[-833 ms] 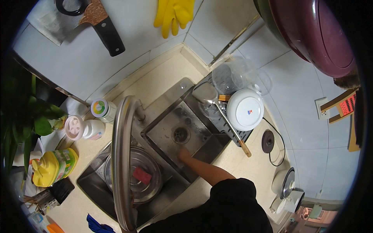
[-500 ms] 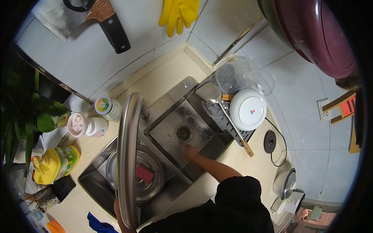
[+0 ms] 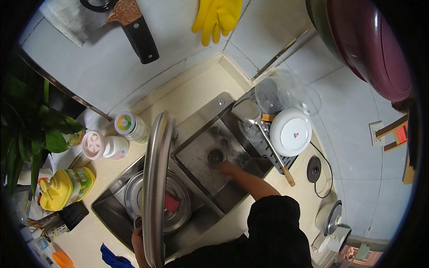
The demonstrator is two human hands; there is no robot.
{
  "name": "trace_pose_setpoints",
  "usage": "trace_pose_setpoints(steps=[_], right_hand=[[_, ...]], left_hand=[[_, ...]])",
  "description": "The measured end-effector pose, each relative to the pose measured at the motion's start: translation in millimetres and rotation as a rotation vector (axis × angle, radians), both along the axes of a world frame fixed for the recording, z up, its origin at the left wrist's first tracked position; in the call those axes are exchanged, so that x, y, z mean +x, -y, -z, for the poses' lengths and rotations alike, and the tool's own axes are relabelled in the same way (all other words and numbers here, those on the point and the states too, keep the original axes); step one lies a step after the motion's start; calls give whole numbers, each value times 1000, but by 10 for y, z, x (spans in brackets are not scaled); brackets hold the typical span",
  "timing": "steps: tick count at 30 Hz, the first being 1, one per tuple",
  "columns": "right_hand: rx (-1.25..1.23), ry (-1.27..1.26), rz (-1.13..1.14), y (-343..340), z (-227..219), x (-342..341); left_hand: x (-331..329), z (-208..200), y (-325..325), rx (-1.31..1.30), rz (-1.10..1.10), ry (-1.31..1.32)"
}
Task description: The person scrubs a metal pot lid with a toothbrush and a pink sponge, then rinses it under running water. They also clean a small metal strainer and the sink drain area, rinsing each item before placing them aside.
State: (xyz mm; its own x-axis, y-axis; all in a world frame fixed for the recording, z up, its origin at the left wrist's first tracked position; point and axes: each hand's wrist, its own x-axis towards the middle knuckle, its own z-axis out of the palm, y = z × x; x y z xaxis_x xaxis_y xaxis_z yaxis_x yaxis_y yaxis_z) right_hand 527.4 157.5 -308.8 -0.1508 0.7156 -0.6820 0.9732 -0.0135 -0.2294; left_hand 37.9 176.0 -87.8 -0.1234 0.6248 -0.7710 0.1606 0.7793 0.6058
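My right hand (image 3: 227,168) reaches down into the right sink basin (image 3: 237,149), its fingertips at the near rim of the drain (image 3: 216,156). The fingers are too small and blurred to make out a grip. In the left basin lies a round metal pan (image 3: 181,219), with a red sponge (image 3: 171,203) inside it. My left hand (image 3: 137,241) is closed at the pan's small side handle (image 3: 138,222); the thick steel faucet (image 3: 156,192) hides part of that hand and of the pan.
A white bowl (image 3: 291,133) and metal spatula (image 3: 263,134) lie on the drying rack right. Left stand a yellow bottle (image 3: 67,190), white canister (image 3: 107,146) and jar (image 3: 132,127). A yellow glove (image 3: 219,20) and black-handled knife (image 3: 140,38) hang above.
My right hand has moved slightly up toward the drain. The whole view has shifted a little. My left hand shows more beside the pan handle.
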Motion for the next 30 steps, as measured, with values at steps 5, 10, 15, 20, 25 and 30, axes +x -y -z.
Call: trace_pose_setpoints(steps=[5, 10, 15, 20, 25, 30], right_hand=[[27, 314, 144, -585, -1103, 79], [180, 392, -124, -765, -1135, 66], [-63, 306, -81, -599, -871, -47], [48, 362, -144, -867, -1088, 92], [53, 392, -193, -912, -863, 186], [-11, 243, -233, -1002, -693, 64]], left_hand=[[47, 62, -50, -145, -468, 347], [-77, 241, -40, -175, -508, 409], [398, -558, -256, -190, -485, 374], [-144, 225, -16, -309, -623, 596], [-133, 321, -3, -303, -693, 580], [88, 62, -89, -242, -719, 610]])
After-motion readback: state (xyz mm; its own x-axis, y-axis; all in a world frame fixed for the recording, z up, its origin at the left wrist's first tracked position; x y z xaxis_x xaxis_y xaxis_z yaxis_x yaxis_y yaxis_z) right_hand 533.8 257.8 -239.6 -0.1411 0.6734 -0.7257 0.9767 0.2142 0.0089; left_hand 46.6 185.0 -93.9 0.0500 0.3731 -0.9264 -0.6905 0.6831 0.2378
